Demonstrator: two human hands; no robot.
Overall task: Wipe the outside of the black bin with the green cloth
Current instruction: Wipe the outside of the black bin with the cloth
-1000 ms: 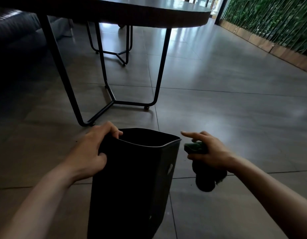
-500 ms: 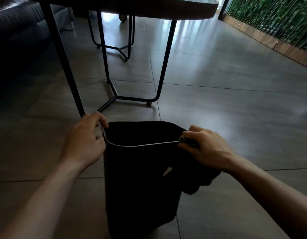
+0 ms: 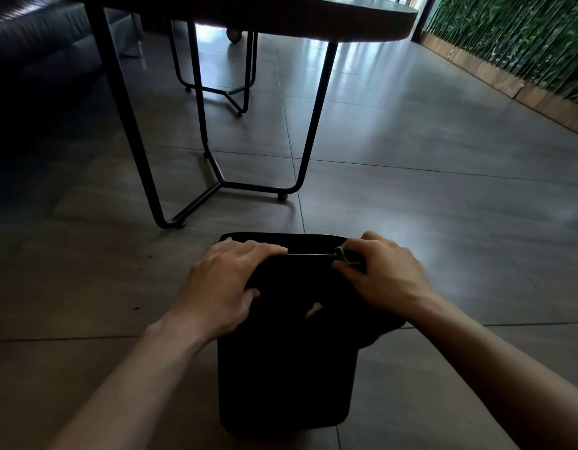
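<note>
A: Where do we stand with the black bin (image 3: 282, 368)?

B: It sits upright on the tiled floor (image 3: 443, 222), near us, just short of the table (image 3: 281, 14) legs. Our left hand (image 3: 222, 287) is clamped over the near left corner of its rim, fingers lying along the top edge, thumb down on the near wall. Our right hand (image 3: 385, 277) is closed on the green cloth (image 3: 347, 258), bunched at the near right corner of the rim, with the rest of the cloth hanging dark down the right side.

A: So how do we wipe it well?

B: We judge that the left hand should press down so the light bin cannot slide or tip. We should flatten the cloth under the palm and not drag a wad, then run long strokes from rim to base down the near wall, overlapping each pass.

A: And the far side?

B: We should turn the bin rather than reach round it blind. The pale slot (image 3: 313, 309) in the near wall likely catches grime, so we should work the cloth's edge around it
</note>
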